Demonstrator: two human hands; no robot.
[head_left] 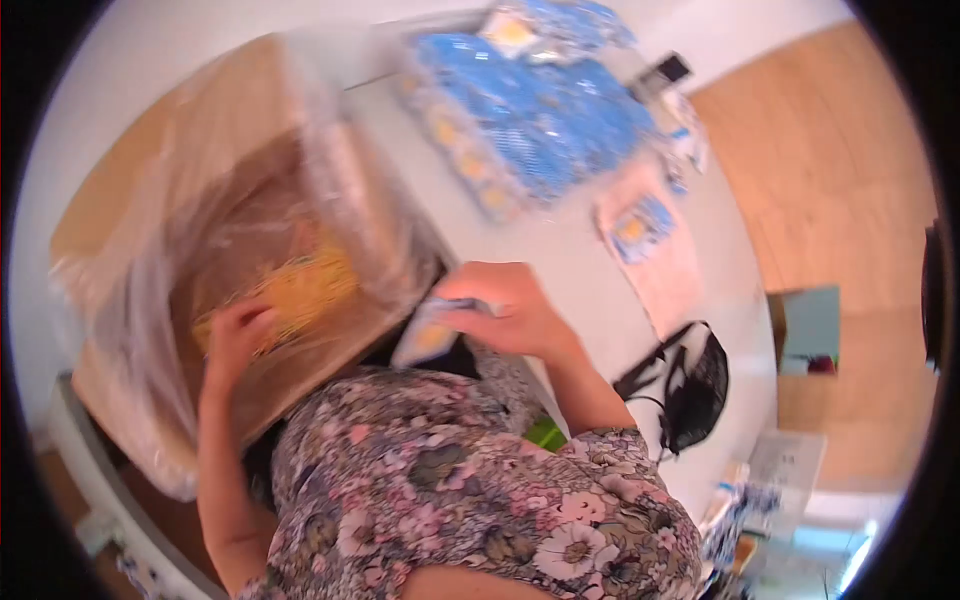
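Note:
A large cardboard box [95, 385] lined with clear plastic film [330, 150] stands on my left. Inside it lies a heap of thin yellow pieces [310, 285], blurred. My left hand [238, 335] reaches into the box at the heap's near left edge, its fingers curled in; what they hold, if anything, is hidden. Just right of the box, my right hand [505, 305] grips a small clear packet [425, 340] with blue and yellow print, tilted downward in front of my body.
On the white table [560, 290] lies a big pile of blue packets [560, 120]. Beyond my right hand, one small packet [640, 230] rests on a pale pink sheet [655, 275]. A black mesh bag [695, 395] with straps lies near the right edge.

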